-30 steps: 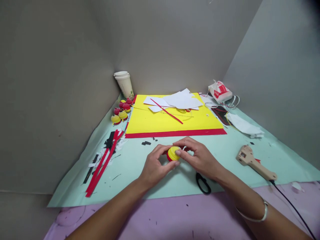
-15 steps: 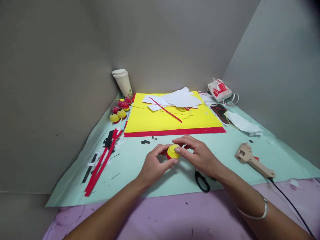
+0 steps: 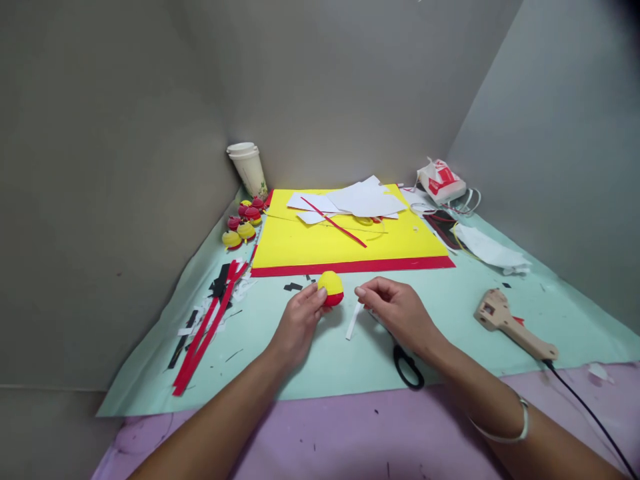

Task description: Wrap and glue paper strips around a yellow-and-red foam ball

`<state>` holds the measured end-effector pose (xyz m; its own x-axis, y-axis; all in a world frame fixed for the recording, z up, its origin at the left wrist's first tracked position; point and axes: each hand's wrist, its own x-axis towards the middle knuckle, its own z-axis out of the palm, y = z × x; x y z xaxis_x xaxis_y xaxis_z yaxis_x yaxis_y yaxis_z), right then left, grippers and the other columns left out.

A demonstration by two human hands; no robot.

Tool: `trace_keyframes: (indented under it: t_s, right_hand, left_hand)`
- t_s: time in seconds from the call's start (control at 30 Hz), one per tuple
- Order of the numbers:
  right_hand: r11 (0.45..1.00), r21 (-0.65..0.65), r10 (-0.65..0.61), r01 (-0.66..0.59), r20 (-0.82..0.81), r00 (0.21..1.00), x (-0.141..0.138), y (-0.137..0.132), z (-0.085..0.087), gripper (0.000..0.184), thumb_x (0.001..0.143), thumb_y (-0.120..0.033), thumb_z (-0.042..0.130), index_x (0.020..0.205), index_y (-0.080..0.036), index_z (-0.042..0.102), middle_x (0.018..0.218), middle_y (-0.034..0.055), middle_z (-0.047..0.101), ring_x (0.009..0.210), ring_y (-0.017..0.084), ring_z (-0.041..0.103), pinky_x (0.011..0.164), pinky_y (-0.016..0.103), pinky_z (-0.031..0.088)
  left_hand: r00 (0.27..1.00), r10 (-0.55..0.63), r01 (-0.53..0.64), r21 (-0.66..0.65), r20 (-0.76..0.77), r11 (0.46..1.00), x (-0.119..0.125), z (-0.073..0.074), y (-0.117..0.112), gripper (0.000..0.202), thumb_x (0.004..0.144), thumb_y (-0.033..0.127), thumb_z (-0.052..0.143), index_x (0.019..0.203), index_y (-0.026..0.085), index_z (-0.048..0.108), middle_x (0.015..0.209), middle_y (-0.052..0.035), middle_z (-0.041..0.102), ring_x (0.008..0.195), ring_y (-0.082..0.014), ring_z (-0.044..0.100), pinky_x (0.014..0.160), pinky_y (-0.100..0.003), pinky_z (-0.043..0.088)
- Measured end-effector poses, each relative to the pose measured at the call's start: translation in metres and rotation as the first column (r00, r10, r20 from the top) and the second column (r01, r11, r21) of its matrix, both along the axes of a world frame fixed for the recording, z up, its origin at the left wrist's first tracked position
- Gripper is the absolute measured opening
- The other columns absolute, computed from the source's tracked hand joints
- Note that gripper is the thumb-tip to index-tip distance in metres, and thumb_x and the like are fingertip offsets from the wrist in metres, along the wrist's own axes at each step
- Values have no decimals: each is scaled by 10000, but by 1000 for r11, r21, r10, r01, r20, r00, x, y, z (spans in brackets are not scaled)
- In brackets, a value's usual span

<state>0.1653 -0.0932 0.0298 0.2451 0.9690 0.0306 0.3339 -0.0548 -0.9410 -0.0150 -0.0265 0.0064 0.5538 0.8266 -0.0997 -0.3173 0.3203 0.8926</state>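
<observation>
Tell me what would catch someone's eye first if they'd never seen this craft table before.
Probably the big bright yellow sheet with a red edge lying mid-table, with white paper scraps on its far end. In front of it, the left hand holds a small yellow-and-red paper ball, while the right hand pinches a thin white paper strip. A cluster of similar yellow and red balls sits at the far left beside a white paper cup.
</observation>
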Motion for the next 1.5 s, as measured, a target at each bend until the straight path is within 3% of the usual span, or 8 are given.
trace_keyframes:
  t_s: [0.13, 0.3, 0.47, 0.67, 0.77, 1.03, 1.27, 1.5]
  right_hand:
    - [1000, 20, 13, -13, -32, 999, -5, -1, 0, 270, 852, -470, 620, 845, -213, 702, 836, 27, 711, 782, 194, 639, 735, 324, 508]
    - [1000, 13, 5, -4, -84, 996, -10, -2, 2, 307, 857, -441, 621, 1058, -223, 701, 1041, 53, 719, 898, 200, 648, 804, 343, 514]
    - [996, -77, 35, -51, -199, 979, -10, -2, 6, 374, 857, -432, 625, 1156, -211, 661, 1072, 62, 714, 928, 196, 653, 785, 332, 531]
    - [989, -124, 46, -80, -257, 965, -13, -3, 11, 375, 811, -402, 678, 1119, -190, 653, 1042, 72, 720, 965, 218, 661, 817, 358, 538]
    - [995, -77, 53, -70, -208, 977, -15, -4, 10, 344, 822, -392, 669, 1103, -195, 656, 1042, 66, 715, 963, 207, 651, 842, 357, 523]
    - [973, 231, 7, -32, 107, 994, -25, -14, 10, 229, 864, -282, 622, 1087, -259, 665, 1096, 57, 635, 916, 185, 615, 730, 312, 539]
    - [945, 317, 4, -86, 249, 968, -29, -19, 10, 292, 875, -218, 581, 1164, -251, 612, 1128, 89, 607, 974, 214, 602, 719, 332, 561]
    - [906, 391, -56, -162, 491, 869, -31, -20, 0, 353, 887, -210, 562, 1239, -218, 533, 1156, 137, 602, 1059, 277, 569, 847, 452, 542]
  left_hand:
    - [998, 33, -31, -58, 44, 998, 1, 0, 2, 256, 848, 373, 669, 946, 143, 727, 1000, -108, 704, 924, -215, 614, 801, -313, 446]
    - [999, -2, 4, -43, 48, 999, 1, 1, 0, 280, 850, 335, 681, 1064, 155, 710, 1004, -95, 702, 900, -190, 613, 820, -296, 436]
    - [996, -71, 72, -19, 51, 997, 1, 0, -1, 270, 880, 355, 648, 1056, 155, 695, 1009, -95, 695, 876, -180, 601, 820, -301, 438]
    - [995, -79, 81, -31, 60, 996, 1, 4, -2, 264, 864, 362, 664, 1005, 142, 703, 944, -98, 699, 850, -197, 615, 815, -320, 451]
    - [992, -80, 86, -63, 99, 994, 2, 5, -2, 258, 864, 352, 659, 1011, 146, 708, 995, -105, 707, 888, -207, 629, 830, -319, 454]
    - [972, -52, 91, -162, 231, 983, 0, 7, 0, 217, 866, 319, 627, 943, 142, 725, 958, -101, 721, 869, -207, 638, 842, -330, 461]
    - [969, -59, 93, -136, 238, 986, 0, 5, 0, 206, 855, 307, 651, 962, 146, 722, 970, -97, 718, 844, -190, 627, 800, -308, 461]
    - [989, -36, 45, -58, 140, 997, 1, 6, 0, 268, 822, 329, 696, 1027, 157, 691, 1017, -99, 713, 896, -213, 650, 782, -308, 454]
